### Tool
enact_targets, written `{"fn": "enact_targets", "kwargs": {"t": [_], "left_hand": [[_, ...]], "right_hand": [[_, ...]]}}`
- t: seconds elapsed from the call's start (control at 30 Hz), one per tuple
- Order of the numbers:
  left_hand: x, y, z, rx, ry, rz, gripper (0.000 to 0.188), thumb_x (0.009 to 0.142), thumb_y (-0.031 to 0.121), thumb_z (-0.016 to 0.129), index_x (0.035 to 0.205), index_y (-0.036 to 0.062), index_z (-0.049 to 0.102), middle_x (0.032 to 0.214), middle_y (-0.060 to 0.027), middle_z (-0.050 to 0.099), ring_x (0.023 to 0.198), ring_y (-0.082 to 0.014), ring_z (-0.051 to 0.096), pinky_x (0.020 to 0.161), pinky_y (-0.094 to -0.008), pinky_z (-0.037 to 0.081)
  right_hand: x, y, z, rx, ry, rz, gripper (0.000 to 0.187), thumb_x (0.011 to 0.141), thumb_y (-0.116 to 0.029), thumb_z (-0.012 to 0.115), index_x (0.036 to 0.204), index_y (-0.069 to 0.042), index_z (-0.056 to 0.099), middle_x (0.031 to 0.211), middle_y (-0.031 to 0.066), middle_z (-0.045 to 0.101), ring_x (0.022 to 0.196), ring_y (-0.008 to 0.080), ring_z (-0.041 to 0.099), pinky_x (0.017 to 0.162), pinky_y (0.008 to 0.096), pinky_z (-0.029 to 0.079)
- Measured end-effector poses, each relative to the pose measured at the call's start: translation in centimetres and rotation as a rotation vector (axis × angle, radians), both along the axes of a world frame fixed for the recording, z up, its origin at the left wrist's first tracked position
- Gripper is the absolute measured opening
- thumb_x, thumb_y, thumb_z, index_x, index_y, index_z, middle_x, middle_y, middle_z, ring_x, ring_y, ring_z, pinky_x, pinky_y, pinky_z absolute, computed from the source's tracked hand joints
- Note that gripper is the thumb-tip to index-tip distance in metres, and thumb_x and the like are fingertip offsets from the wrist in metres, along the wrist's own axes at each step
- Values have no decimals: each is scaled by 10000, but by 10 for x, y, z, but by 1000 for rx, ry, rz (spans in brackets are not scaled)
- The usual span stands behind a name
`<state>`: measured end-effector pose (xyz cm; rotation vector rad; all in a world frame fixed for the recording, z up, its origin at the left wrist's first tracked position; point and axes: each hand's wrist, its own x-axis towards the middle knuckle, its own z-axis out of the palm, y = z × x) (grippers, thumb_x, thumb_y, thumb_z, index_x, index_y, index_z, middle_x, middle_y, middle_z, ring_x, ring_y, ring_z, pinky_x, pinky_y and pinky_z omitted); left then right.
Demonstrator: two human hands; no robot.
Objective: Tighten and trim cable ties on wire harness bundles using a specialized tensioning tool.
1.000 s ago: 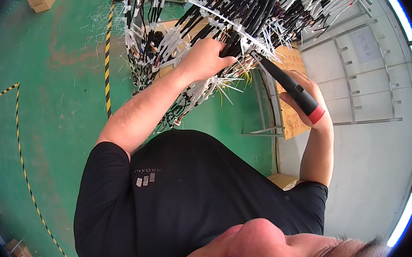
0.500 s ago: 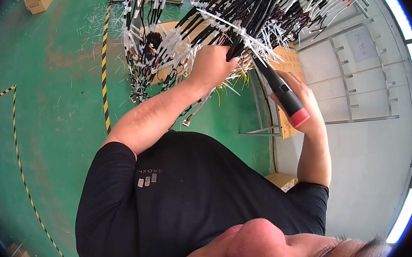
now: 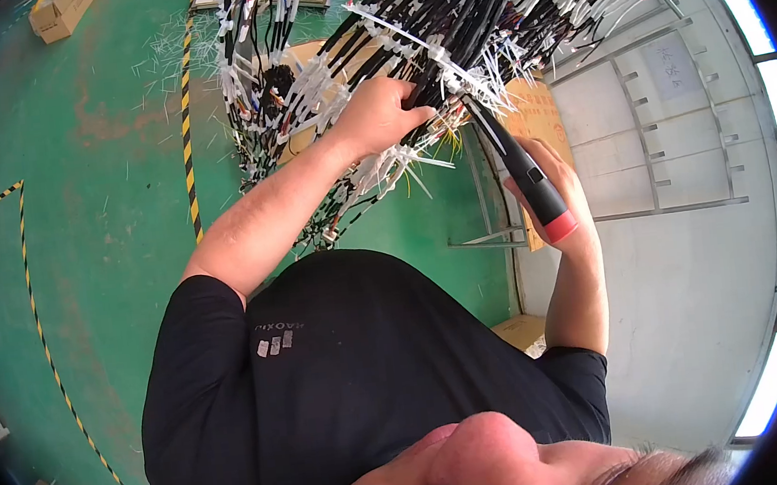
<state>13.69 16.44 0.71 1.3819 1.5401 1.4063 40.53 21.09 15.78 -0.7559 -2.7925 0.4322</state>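
Observation:
A thick bundle of black cables (image 3: 482,26) hangs across the upper middle, with many white ties and labels on it. My left hand (image 3: 376,117) is closed round black cables at the near side of the bundle. In my right hand (image 3: 568,190) is a black cable tie gun (image 3: 525,168) with a red rear end. Its nose reaches the bundle beside a long white cable tie (image 3: 388,25), just right of my left hand. The gun's body hides part of my right hand, and its trigger cannot be seen.
More wires with white connectors (image 3: 246,78) hang at the left. A metal frame (image 3: 491,239) and a brown cardboard sheet (image 3: 541,125) stand at the right, before a wall rack (image 3: 685,208). Cardboard boxes (image 3: 62,12) and tie scraps (image 3: 173,43) lie on the green floor.
Both hands, the tie gun and the cables have shifted slightly left in the picture, with the surroundings shifting too. The gun's nose stays at the bundle; both grips look unchanged.

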Motion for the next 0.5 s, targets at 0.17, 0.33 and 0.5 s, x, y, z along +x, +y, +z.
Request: {"fn": "enact_targets", "kwargs": {"t": [0.17,0.33,0.5], "left_hand": [[6,-3,9,-5,-14,23,249,903,204,818,1015,-17,790,793,-94,765,710,-105,662,682,-328,519],[5,5,9,2,28,25,282,883,182,783,1061,-32,735,871,-130,783,741,-164,714,734,-351,555],[3,14,-5,10,5,-20,282,894,146,754,1106,-35,712,885,-115,779,753,-163,708,749,-346,553]], "right_hand": [[-5,-13,1,26,-14,-44,460,902,-164,735,1327,-24,625,1179,189,689,1087,411,698,927,430,550],[-6,-17,3,7,-8,-45,462,902,-164,739,1327,-23,625,1187,191,691,1095,409,701,928,431,550],[-7,-20,6,12,-10,-41,460,903,-159,740,1329,-22,633,1198,188,697,1102,400,706,930,424,551]]}}
